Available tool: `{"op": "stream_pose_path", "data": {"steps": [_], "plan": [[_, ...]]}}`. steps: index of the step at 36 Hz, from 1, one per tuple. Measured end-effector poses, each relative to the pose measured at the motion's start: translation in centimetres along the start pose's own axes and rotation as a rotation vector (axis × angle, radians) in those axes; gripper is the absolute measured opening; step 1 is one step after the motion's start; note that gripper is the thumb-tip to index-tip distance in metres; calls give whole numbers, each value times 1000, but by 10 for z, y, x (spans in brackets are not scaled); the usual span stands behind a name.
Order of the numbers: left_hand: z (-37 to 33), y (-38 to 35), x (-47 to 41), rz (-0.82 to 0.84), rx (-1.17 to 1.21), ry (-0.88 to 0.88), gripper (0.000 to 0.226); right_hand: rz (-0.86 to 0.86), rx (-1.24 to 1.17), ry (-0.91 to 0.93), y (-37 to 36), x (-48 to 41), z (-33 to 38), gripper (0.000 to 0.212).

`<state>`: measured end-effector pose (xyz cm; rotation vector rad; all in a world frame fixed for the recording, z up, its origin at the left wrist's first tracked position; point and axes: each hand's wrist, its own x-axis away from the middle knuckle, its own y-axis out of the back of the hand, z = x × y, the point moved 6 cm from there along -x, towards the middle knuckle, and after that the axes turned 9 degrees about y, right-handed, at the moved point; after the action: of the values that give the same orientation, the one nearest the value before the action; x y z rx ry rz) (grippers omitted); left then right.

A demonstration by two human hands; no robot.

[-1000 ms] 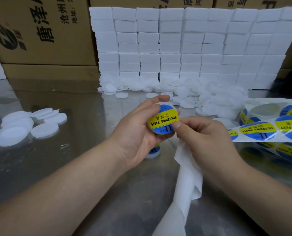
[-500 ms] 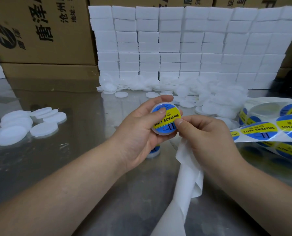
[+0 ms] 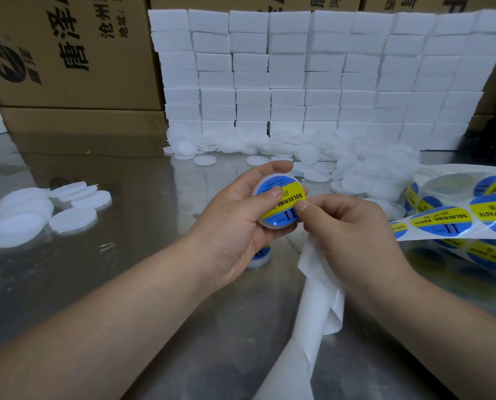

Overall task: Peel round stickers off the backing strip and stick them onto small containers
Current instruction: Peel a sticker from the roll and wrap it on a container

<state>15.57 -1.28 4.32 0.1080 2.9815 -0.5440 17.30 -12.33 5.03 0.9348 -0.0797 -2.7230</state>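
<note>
**Pressing one sticker down**

Beyond the fingers, white foam blocks (image 3: 313, 82) and brown cardboard boxes (image 3: 67, 53) backed a shiny steel table (image 3: 96, 284). The left hand (image 3: 232, 226) clamped one round white plastic container (image 3: 274, 179), and both thumbs pressed its blue-yellow sticker (image 3: 291, 197). The right hand (image 3: 353, 229) curled its fingers round the white backing strip (image 3: 319, 298).

Left hand (image 3: 235, 223) grips the tub (image 3: 270, 182), thumb across its face; right hand (image 3: 353, 235) curls round the strip (image 3: 319, 284), thumb pressing in.

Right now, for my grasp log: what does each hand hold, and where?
Left hand grips the small container around its rim. Right hand presses its sticker by thumb; whether it holds the backing strip beneath is hidden.
</note>
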Motion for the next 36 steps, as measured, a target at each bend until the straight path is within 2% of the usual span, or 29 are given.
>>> {"op": "stream_pose_path", "data": {"steps": [26,29,36], "plan": [[-5,-1,4,-42,-76,-55,31,-22,89,-3,2,0,-3,31],[-8,-4,7,-52,-142,-97,35,-21,125,10,3,-1,-2,29],[-16,-14,19,-60,-472,-248,42,-31,156,13,6,-1,-5,22]]}}
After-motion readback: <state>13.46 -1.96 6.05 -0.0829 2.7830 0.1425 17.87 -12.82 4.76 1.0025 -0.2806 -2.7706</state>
